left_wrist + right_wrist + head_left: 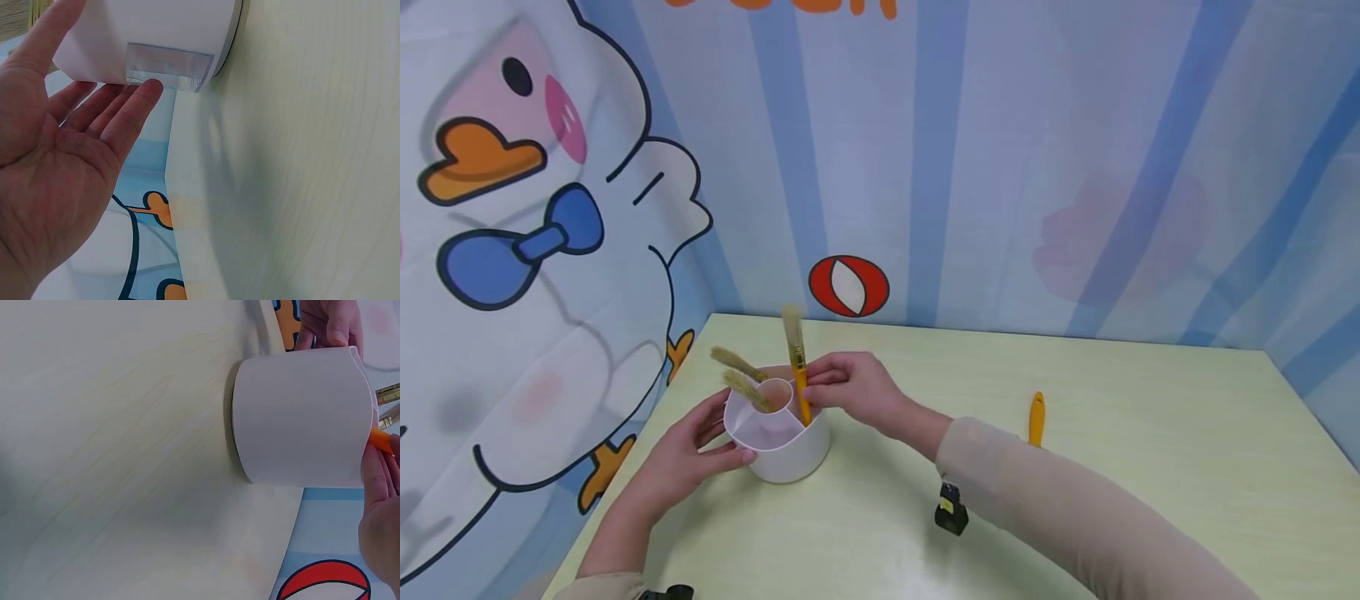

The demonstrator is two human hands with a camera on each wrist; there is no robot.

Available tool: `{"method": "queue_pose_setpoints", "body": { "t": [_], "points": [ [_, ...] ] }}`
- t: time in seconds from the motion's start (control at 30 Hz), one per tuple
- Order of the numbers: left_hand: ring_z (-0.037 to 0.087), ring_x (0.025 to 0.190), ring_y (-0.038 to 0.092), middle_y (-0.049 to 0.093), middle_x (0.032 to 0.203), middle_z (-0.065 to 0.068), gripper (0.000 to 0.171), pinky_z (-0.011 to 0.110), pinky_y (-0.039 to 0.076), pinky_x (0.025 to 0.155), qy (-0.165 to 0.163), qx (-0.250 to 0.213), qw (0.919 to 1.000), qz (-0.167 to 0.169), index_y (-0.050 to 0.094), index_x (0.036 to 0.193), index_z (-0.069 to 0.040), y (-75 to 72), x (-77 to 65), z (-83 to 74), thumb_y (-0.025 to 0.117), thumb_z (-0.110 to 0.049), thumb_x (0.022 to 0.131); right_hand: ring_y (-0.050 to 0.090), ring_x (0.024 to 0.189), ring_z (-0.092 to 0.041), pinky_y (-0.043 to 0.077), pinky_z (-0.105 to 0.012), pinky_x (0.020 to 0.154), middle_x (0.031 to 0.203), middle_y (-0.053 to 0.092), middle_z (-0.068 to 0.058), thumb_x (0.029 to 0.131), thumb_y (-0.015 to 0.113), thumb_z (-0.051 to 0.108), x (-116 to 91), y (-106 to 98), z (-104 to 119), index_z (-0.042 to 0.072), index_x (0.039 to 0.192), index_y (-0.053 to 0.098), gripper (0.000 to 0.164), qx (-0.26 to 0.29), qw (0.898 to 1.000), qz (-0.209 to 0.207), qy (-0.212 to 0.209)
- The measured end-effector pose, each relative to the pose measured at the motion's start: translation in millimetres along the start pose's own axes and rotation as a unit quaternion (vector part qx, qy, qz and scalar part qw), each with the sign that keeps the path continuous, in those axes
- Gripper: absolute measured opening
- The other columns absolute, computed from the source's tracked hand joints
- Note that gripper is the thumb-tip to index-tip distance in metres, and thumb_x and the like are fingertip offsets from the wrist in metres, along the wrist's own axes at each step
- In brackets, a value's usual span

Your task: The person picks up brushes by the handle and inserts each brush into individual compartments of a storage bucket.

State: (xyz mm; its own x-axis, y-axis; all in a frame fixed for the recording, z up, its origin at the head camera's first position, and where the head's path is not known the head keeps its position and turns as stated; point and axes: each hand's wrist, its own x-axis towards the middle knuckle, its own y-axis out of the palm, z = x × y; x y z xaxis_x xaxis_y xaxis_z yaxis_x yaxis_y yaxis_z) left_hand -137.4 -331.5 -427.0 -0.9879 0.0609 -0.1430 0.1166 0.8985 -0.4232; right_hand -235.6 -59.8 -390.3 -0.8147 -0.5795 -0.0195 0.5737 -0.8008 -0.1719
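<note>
Right sleeve (1075, 508), beige, sits closest to the lens, black wrist unit (951, 512) hanging off its cuff, and runs across the table (1157, 425) to the right hand (863, 387) – thumb and fingers pinching the orange handle of a bristle brush (800, 367), held near upright, bristles up, handle down inside the organizer. White organizer (790, 462) stands upright on the left part of the table, round cup (777, 392) in its middle, dividers out to the wall. Left hand (685, 454) is spread around its left side: thumb at the near rim, fingers loosely extended along the outer wall, fingertips by a clear plastic piece (170, 62). Two more brushes lean left out of the organizer, one behind (737, 363), one in front (747, 390) – can't tell which compartments. Another orange handle (1037, 418) lies on the table, partly hidden by the right sleeve. Printed cartoon backdrop (1000, 167) behind
</note>
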Motion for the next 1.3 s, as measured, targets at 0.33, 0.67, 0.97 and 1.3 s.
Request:
{"method": "queue_pose_setpoints", "body": {
  "t": [0.33, 0.67, 0.97, 1.3],
  "points": [
    [0.044, 0.157, 0.033, 0.032, 0.173, 0.019, 0.108, 0.053, 0.045, 0.116, 0.002, -0.003, 1.0, 0.002, 0.021, 0.171, -0.014, -0.4, 0.3, 1.6, 0.088, -0.039, 0.09, 0.078, 0.092, -0.016, 0.065, -0.03, 0.086, 0.103, 0.081, -0.004, 0.097, 0.08, 0.011, 3, 4, 8, 0.006, 0.118, 0.079, 0.022, -0.056, 0.998, -0.003, 0.0],
    [0.044, 0.157, 0.035, 0.032, 0.172, 0.019, 0.107, 0.05, 0.046, 0.115, 0.009, -0.005, 0.9999, 0.003, 0.021, 0.171, -0.013, -0.1, 0.2, 3.7, 0.088, -0.037, 0.091, 0.078, 0.097, -0.016, 0.065, -0.032, 0.089, 0.107, 0.081, -0.004, 0.097, 0.081, 0.016, 0, 1, 10, 0.007, 0.123, 0.079, 0.028, -0.078, 0.997, 0.001, 0.012],
    [0.045, 0.156, 0.035, 0.033, 0.172, 0.02, 0.106, 0.055, 0.047, 0.115, 0.012, 0.012, 0.9999, -0.001, 0.022, 0.171, -0.012, -1.0, -1.5, 2.6, 0.087, -0.039, 0.092, 0.076, 0.111, -0.018, 0.064, -0.035, 0.095, 0.12, 0.079, -0.004, 0.098, 0.08, 0.021, -3, -10, 13, 0.005, 0.138, 0.072, 0.043, -0.084, 0.996, 0.01, 0.011],
    [0.044, 0.156, 0.036, 0.032, 0.172, 0.019, 0.108, 0.054, 0.05, 0.114, 0.0, 0.016, 0.9998, -0.009, 0.022, 0.171, -0.012, 2.5, -3.8, -3.3, 0.088, -0.042, 0.09, 0.075, 0.115, -0.02, 0.062, -0.038, 0.099, 0.126, 0.078, -0.006, 0.099, 0.08, 0.022, -11, -31, 16, 0.008, 0.136, 0.073, 0.04, -0.106, 0.994, -0.007, 0.013]
  ]
}}
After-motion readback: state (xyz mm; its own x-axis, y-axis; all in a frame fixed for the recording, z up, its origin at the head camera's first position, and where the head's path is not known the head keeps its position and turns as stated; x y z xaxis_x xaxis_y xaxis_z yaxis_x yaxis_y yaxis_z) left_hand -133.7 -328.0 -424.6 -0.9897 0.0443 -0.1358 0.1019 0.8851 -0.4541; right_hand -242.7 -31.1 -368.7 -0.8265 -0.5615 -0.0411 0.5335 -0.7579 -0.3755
